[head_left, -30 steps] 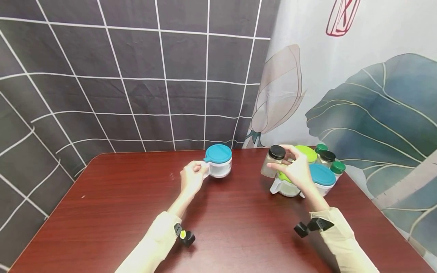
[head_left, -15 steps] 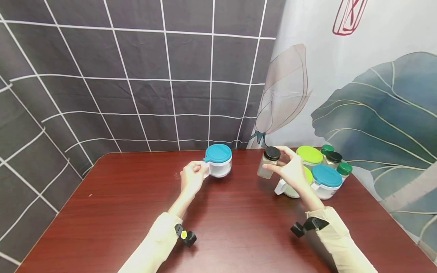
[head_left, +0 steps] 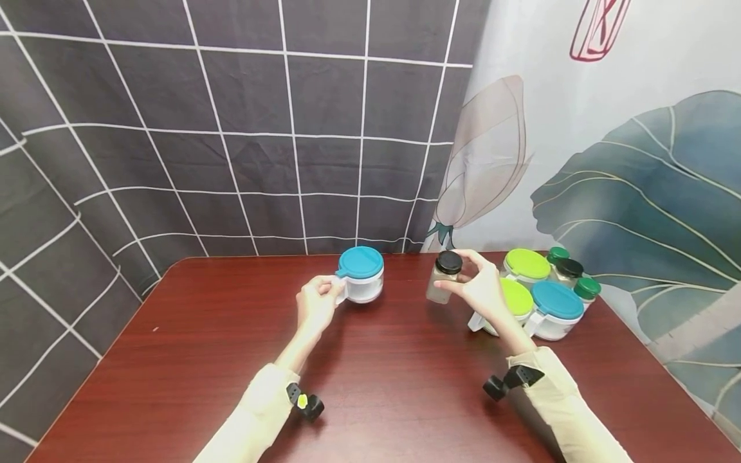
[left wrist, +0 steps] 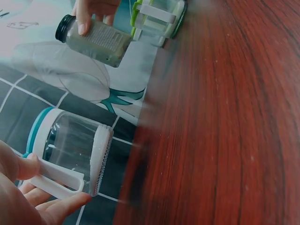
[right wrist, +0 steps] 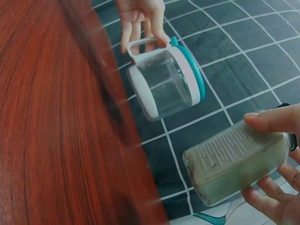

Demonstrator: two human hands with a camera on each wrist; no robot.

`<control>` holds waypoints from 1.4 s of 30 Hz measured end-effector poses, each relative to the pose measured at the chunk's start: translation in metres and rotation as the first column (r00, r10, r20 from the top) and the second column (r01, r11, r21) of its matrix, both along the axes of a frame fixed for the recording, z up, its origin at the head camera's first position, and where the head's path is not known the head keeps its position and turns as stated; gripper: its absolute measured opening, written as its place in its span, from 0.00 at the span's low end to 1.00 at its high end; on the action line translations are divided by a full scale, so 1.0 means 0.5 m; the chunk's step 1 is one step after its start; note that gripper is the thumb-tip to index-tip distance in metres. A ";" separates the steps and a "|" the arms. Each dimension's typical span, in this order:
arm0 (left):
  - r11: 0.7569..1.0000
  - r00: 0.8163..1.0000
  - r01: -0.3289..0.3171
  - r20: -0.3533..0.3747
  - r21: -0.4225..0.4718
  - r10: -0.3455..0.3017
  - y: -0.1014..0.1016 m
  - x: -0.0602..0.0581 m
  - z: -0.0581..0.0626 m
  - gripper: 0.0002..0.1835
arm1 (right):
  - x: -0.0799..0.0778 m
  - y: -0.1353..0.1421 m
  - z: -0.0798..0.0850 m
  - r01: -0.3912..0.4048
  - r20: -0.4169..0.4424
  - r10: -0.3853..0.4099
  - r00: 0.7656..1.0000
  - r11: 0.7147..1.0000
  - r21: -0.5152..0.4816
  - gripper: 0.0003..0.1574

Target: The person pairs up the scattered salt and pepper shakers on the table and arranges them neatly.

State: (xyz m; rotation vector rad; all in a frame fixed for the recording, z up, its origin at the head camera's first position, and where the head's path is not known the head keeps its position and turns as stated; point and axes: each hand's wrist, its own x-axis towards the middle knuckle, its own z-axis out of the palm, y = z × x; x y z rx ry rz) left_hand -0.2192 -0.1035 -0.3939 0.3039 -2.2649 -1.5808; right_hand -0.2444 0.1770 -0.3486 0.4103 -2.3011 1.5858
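Note:
My left hand (head_left: 317, 303) grips the white handle of a clear seasoning jar (left wrist: 70, 145) with a blue lid (head_left: 361, 262). White contents lie at the jar's bottom, and the wrist views show it held off the table. In my right hand (head_left: 483, 286) is a square spice bottle (right wrist: 234, 159) with a black cap (head_left: 448, 262), pinched between thumb and fingers. Greyish powder fills much of it, and small print covers one side. The bottle is also held up, to the right of the jar and apart from it.
At the right of the table (head_left: 370, 386) stand two lime-lidded jars (head_left: 527, 263), a blue-lidded jar (head_left: 557, 301), two green-capped bottles (head_left: 587, 289) and another black-capped bottle (head_left: 568, 269). Behind the table's far edge hang a dark grid curtain (head_left: 243, 161) and a flowered curtain (head_left: 625, 180).
My right hand has carried the spice bottle leftward, away from the group of jars. My left hand has shifted slightly left with the blue-lidded jar. The head view has turned a little left.

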 end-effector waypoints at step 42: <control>1.000 0.999 -0.004 0.054 0.024 0.002 -0.095 0.026 -0.002 0.13 | 0.001 -0.130 0.005 -0.141 0.011 0.141 0.990 0.990 0.018 0.33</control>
